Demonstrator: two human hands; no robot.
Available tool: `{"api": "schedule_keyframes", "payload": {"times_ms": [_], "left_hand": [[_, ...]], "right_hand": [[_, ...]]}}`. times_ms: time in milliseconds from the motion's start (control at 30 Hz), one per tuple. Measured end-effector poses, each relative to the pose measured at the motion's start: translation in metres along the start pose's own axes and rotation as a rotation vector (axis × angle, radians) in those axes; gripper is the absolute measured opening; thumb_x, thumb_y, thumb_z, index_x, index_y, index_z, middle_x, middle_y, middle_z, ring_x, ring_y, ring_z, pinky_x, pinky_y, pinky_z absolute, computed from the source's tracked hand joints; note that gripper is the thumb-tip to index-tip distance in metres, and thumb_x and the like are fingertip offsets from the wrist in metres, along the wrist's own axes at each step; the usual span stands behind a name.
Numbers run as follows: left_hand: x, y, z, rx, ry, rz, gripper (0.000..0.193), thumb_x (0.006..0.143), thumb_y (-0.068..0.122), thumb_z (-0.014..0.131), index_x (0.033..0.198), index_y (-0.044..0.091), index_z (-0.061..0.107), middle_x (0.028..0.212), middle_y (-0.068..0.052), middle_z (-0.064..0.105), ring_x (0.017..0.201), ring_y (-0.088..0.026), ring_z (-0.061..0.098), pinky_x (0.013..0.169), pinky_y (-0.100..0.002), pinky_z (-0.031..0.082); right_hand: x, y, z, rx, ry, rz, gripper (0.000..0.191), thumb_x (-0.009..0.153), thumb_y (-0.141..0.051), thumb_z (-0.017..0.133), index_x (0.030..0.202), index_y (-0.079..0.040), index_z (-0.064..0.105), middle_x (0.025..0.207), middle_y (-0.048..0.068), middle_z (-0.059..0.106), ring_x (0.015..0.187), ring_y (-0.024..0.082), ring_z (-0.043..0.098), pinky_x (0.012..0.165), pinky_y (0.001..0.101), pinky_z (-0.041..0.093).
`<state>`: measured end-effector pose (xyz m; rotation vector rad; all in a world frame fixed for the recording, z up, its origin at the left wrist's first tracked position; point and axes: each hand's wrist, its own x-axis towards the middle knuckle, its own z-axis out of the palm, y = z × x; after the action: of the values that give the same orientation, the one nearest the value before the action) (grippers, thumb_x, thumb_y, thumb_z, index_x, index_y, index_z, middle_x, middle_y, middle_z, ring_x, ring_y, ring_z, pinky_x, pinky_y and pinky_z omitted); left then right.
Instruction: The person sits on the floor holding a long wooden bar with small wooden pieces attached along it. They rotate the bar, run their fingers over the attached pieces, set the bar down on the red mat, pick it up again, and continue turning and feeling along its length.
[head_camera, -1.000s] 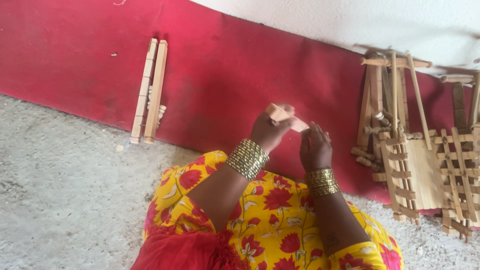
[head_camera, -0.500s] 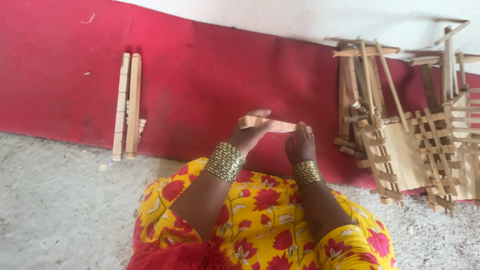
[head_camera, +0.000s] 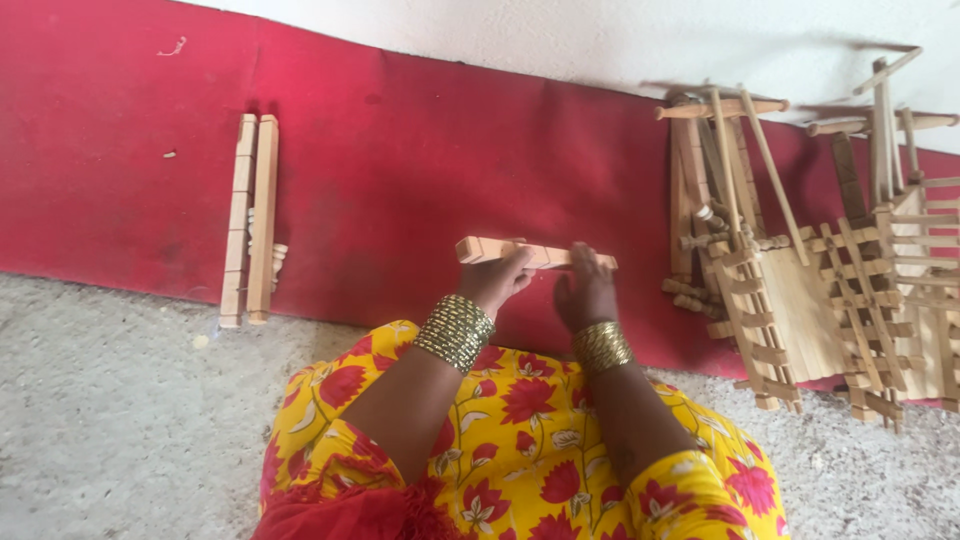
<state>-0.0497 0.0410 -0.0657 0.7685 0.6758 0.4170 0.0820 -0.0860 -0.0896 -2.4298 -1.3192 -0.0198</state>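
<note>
A short notched wooden bar (head_camera: 488, 249) lies level across both my hands, just above the red mat (head_camera: 400, 170). My left hand (head_camera: 498, 283) grips it near its left end and my right hand (head_camera: 585, 290) closes over its right part. Each wrist carries a stack of gold bangles (head_camera: 455, 332). My knees, in yellow cloth with red flowers (head_camera: 510, 450), sit under the hands.
Two long notched wooden bars (head_camera: 251, 215) lie side by side on the mat at the left, with small pegs beside them. At the right stands a heap of wooden frames, slats and rods (head_camera: 800, 270). Grey rough floor (head_camera: 110, 410) runs along the front; a white wall borders the back.
The wooden bar has turned from tilted to level and come lower, with both hands spread along it. The view has shifted, so the mat's things sit further left.
</note>
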Motion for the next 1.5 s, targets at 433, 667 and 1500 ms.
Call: {"api": "schedule_keyframes", "payload": {"times_ms": [433, 667, 1500], "left_hand": [[-0.022, 0.015, 0.001, -0.244, -0.043, 0.248, 0.045, 0.085, -0.006, 0.059, 0.130, -0.005, 0.062, 0.127, -0.018, 0.067, 0.098, -0.021, 0.061, 0.079, -0.031, 0.052], [-0.023, 0.032, -0.008, -0.374, -0.077, 0.240, 0.041, 0.081, -0.001, 0.062, 0.122, 0.000, 0.062, 0.128, -0.015, 0.067, 0.119, -0.026, 0.066, 0.101, -0.040, 0.057], [-0.023, 0.044, -0.011, -0.316, 0.027, 0.259, 0.025, 0.084, 0.009, 0.062, 0.109, 0.012, 0.059, 0.109, -0.012, 0.071, 0.106, -0.024, 0.069, 0.094, -0.042, 0.058]], "right_hand": [[0.000, -0.049, -0.019, 0.180, 0.358, -0.337, 0.037, 0.099, -0.010, 0.060, 0.134, 0.004, 0.058, 0.136, 0.025, 0.063, 0.133, 0.039, 0.056, 0.113, 0.0566, 0.041], [0.028, 0.023, -0.032, 0.034, 0.405, -0.139, 0.025, 0.108, -0.013, 0.059, 0.130, -0.006, 0.065, 0.138, 0.014, 0.066, 0.136, 0.030, 0.059, 0.118, 0.0528, 0.043], [0.017, -0.014, -0.011, 0.395, 0.228, -0.048, 0.035, 0.092, -0.006, 0.057, 0.127, -0.002, 0.052, 0.121, 0.025, 0.062, 0.110, 0.043, 0.064, 0.091, 0.0512, 0.056]]}}
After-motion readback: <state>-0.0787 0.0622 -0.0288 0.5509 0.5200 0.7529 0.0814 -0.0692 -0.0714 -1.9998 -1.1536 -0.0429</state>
